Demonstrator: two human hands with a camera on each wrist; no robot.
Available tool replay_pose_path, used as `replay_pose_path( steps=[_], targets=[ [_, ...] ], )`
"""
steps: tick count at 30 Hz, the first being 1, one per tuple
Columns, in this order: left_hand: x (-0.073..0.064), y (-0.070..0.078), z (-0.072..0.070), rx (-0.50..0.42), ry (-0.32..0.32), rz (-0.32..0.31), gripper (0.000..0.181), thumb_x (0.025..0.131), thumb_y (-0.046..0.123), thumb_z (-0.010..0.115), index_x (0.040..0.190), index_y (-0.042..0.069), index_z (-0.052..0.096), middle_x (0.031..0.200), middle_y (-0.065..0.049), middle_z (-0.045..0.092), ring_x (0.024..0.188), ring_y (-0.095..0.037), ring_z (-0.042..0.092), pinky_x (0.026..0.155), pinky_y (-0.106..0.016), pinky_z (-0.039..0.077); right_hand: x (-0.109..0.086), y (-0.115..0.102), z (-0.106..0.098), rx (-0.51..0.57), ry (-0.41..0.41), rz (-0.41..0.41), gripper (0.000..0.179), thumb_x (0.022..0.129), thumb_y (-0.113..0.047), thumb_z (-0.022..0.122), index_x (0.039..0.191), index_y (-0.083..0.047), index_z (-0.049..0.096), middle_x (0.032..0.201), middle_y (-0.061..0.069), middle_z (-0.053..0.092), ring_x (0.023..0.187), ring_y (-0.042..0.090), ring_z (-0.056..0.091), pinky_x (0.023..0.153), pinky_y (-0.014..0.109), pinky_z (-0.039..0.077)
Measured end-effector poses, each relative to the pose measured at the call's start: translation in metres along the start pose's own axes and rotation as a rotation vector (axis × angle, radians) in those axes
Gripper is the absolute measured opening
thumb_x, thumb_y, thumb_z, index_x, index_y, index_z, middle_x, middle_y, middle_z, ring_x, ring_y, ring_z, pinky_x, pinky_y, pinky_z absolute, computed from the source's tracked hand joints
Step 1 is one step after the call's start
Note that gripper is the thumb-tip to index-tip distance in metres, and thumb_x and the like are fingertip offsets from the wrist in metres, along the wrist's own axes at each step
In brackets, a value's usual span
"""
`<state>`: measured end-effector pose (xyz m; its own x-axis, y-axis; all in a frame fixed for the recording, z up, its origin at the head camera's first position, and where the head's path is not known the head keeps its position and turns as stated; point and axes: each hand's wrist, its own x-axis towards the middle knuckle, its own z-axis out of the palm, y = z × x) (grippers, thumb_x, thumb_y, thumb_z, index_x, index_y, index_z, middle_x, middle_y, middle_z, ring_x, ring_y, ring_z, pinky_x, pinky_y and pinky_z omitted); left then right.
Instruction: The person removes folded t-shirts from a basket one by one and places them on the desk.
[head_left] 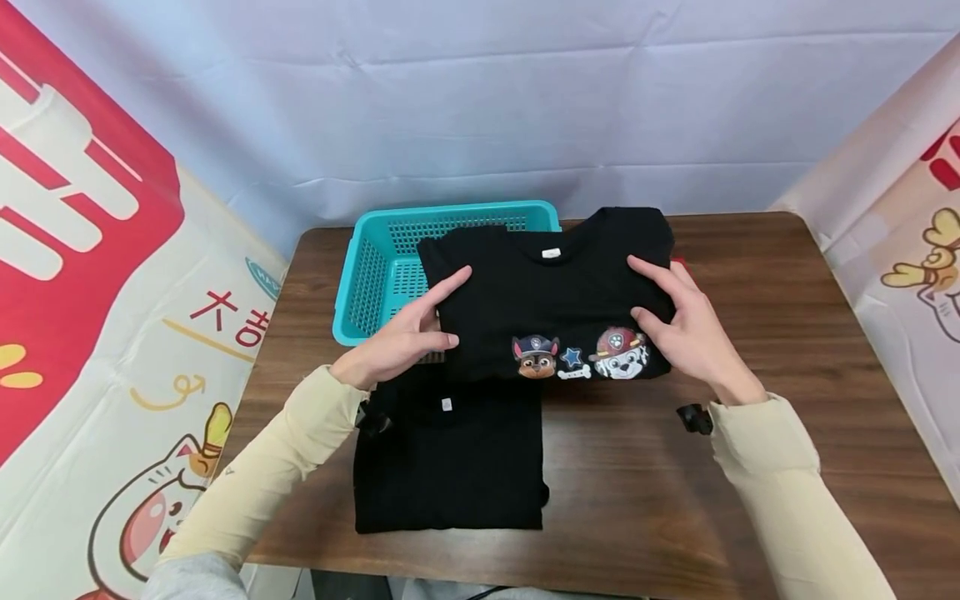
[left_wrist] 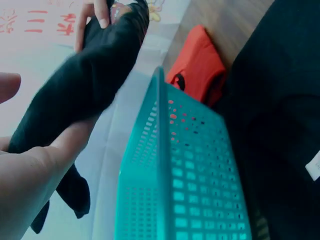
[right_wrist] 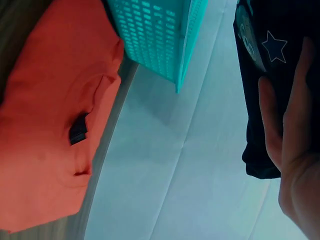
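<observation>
A folded black T-shirt point(head_left: 551, 292) with cartoon dog faces, a star and a bone printed on it is held up above the table, its neckline toward the back. My left hand point(head_left: 401, 337) grips its left edge, thumb and index finger showing on the front. On the right edge, my right hand point(head_left: 693, 329) pinches the cloth with its thumb and fingers. The left wrist view shows the shirt point(left_wrist: 85, 80) hanging as a thick fold between both hands. Below it, a second black shirt point(head_left: 450, 467) lies folded flat near the table's front edge, its white label visible.
A turquoise perforated basket point(head_left: 360, 275) stands at the back left, partly behind the raised shirt. A folded red shirt point(right_wrist: 50, 130) with a black label lies beside the basket, mostly hidden in the head view. White cloth point(head_left: 480, 108) hangs behind the wooden table point(head_left: 795, 333).
</observation>
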<state>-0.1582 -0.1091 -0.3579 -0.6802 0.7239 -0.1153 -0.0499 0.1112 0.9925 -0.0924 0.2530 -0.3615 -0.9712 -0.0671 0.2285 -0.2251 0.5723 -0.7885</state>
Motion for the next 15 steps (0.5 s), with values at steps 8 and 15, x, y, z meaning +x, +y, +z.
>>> replay_pose_path(
  steps=[8, 15],
  targets=[
    [0.002, -0.005, 0.019, 0.113, -0.070, 0.013, 0.085, 0.089, 0.002, 0.056, 0.156, 0.033, 0.012, 0.161, 0.017, 0.005, 0.106, -0.009, 0.039, 0.092, -0.035, 0.038, -0.022, 0.008, -0.009, -0.017, 0.019, 0.040, 0.066, 0.088, 0.006, 0.059, 0.145, -0.024, 0.046, 0.141, 0.008, 0.044, 0.113, -0.005, 0.042, 0.091, 0.002, 0.030],
    [0.005, -0.010, 0.031, 0.088, -0.112, 0.020, 0.086, 0.088, 0.003, 0.057, 0.155, 0.033, 0.013, 0.160, 0.021, 0.005, 0.139, -0.008, 0.022, 0.116, -0.050, 0.023, -0.037, 0.016, -0.014, -0.024, 0.041, 0.061, 0.067, 0.086, 0.008, 0.059, 0.144, -0.023, 0.047, 0.137, 0.007, 0.046, 0.110, -0.008, 0.042, 0.088, 0.001, 0.030]
  ],
)
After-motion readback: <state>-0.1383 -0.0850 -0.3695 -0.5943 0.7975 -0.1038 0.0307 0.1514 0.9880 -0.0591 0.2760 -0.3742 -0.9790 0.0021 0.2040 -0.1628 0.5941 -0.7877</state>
